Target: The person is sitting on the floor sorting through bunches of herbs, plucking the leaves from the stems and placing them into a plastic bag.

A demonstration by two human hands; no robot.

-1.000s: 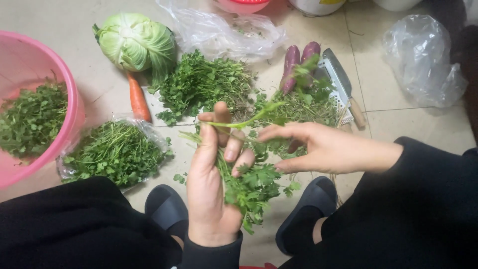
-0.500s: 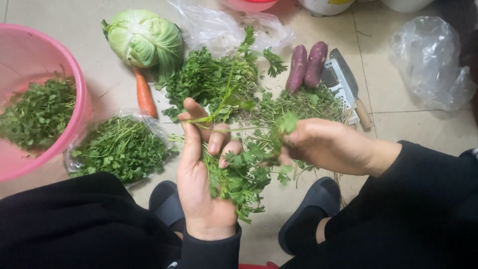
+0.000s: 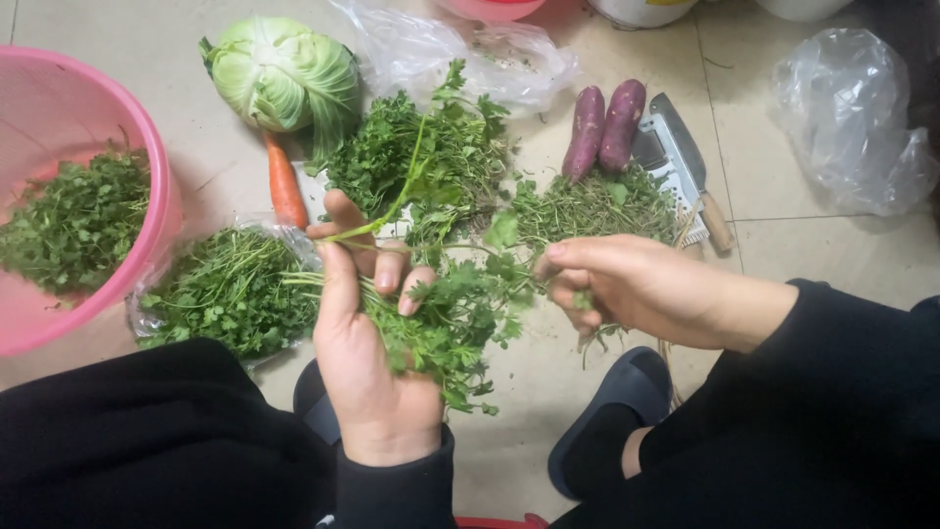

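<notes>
Left hand point(image 3: 377, 367) closed round herb bunch point(image 3: 446, 318); right hand point(image 3: 627, 289) apparently pinching one sprig; herbs light, limp, bruise easily, so grip the stems.

Basin point(image 3: 147, 147) w/ greens point(image 3: 73, 220) left, cabbage point(image 3: 284, 73) behind carrot point(image 3: 285, 184), cleaver point(image 3: 676, 162) right

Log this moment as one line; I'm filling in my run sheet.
left hand: holds herb bunch | right hand: pinching a sprig of the bunch | nearby: pink basin, cabbage, carrot, cleaver
</notes>
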